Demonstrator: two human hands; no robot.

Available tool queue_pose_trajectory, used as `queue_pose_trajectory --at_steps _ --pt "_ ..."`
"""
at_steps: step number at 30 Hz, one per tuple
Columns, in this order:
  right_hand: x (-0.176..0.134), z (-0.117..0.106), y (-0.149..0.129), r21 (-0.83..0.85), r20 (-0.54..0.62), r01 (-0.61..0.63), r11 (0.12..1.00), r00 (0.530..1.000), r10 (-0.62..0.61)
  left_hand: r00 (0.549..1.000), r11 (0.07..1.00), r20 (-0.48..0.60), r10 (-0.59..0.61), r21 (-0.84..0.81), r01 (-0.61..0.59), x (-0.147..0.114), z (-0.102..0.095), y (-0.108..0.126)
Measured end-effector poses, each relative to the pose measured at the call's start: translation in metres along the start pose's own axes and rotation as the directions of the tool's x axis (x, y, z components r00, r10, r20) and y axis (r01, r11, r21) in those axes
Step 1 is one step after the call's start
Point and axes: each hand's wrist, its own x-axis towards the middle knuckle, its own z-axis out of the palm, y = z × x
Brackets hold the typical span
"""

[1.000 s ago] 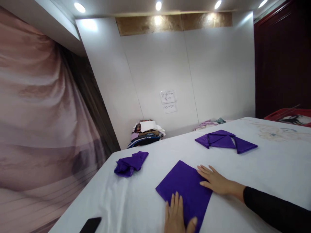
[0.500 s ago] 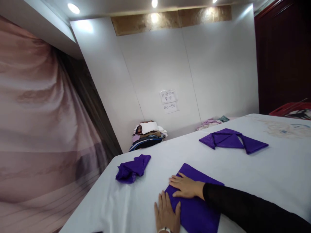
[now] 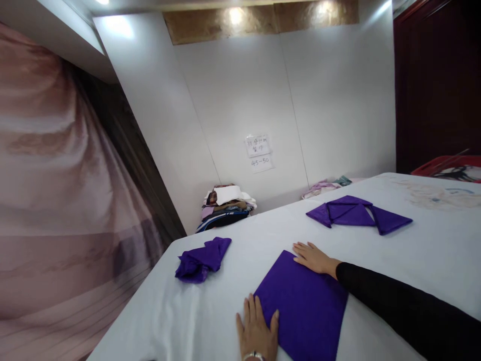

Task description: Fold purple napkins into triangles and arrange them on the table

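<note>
A purple cloth napkin, folded into a flat four-sided shape, lies on the white-covered table near me. My left hand rests flat at its left edge, fingers apart, with a bracelet at the wrist. At the upper right edge of the napkin lies my right hand, its fingers stretched out, the arm in a black sleeve. Farther back to the right is a second purple napkin, folded with pointed ends. A third purple napkin sits bunched up on the left.
Past the table's far edge stands a stack of folded clothes, with more cloth farther right. A red basket is at the far right. Handwritten paper signs hang on the wall. A pinkish curtain drapes down on the left.
My right hand has moved from the napkin's left part to its upper right edge, uncovering more of its surface. My left hand stays at the left edge. The view has shifted slightly.
</note>
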Motion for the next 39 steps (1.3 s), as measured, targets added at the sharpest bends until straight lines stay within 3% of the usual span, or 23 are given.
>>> queue_pose_trajectory --at_steps 4,8,12,19,24,31,39 --pt "-0.052 -0.003 0.011 0.029 -0.007 0.018 0.999 1.000 -0.018 0.998 0.995 0.056 -0.040 -0.093 0.045 0.003 -0.012 -0.003" --pt "-0.106 -0.004 0.020 0.049 -0.015 -0.023 0.999 1.000 0.024 0.994 0.983 -0.036 -0.101 -0.156 0.095 0.010 -0.025 -0.008" --pt "-0.137 -0.003 0.023 0.044 -0.058 -0.073 0.996 0.995 0.075 0.992 0.976 -0.059 -0.108 -0.196 0.095 0.022 -0.034 -0.008" --pt "-0.139 0.001 0.025 0.021 -0.117 -0.106 0.994 0.987 0.107 0.986 0.945 0.046 -0.162 -0.279 0.169 0.045 -0.040 -0.003" --pt "-0.137 0.003 0.026 0.008 -0.122 -0.116 0.993 0.986 0.116 0.974 0.911 0.001 -0.226 -0.354 0.211 0.052 -0.034 -0.016" --pt "-0.132 0.006 0.015 0.012 -0.126 -0.084 0.996 0.988 0.085 0.955 0.835 0.004 -0.296 -0.485 0.260 0.056 -0.027 -0.034" --pt "-0.135 0.005 0.017 -0.014 -0.105 -0.040 0.999 0.994 0.038 0.961 0.685 0.018 -0.274 -0.698 0.209 0.040 -0.022 -0.046"
